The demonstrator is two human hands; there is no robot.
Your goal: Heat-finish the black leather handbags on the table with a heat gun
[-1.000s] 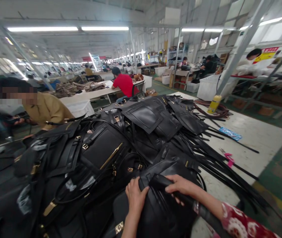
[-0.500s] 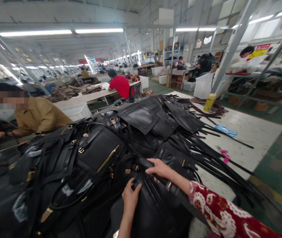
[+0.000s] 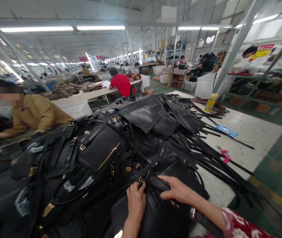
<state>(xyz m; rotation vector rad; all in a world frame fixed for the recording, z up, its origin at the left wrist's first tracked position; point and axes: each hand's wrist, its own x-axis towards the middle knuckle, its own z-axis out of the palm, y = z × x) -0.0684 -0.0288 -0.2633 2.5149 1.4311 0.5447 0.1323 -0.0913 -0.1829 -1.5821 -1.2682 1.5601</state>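
My right hand (image 3: 178, 190) is closed round a black tube-shaped tool (image 3: 154, 182) with a metal collar and a ribbed hose running back under my forearm. The tool's front end lies close to a gold buckle (image 3: 141, 180) on a black strap. Just beside it, the fingers of my left hand (image 3: 136, 200) are bent and pressed at the buckle end of that strap. Beneath both hands is a black leather bag (image 3: 153, 211); my forearms and the tool cover part of it.
Heaped black bags with gold fittings (image 3: 101, 142) fill the table's left and middle. Long black straps trail over the white tabletop (image 3: 260, 138) at right, near pink-handled snips (image 3: 225, 155), a blue packet (image 3: 226, 130) and a yellow bottle (image 3: 211, 101). A co-worker (image 3: 36, 112) sits at left.
My right hand has drawn the tool back toward me and to the right. My left hand has shifted slightly right and up, its fingers now at the buckle.
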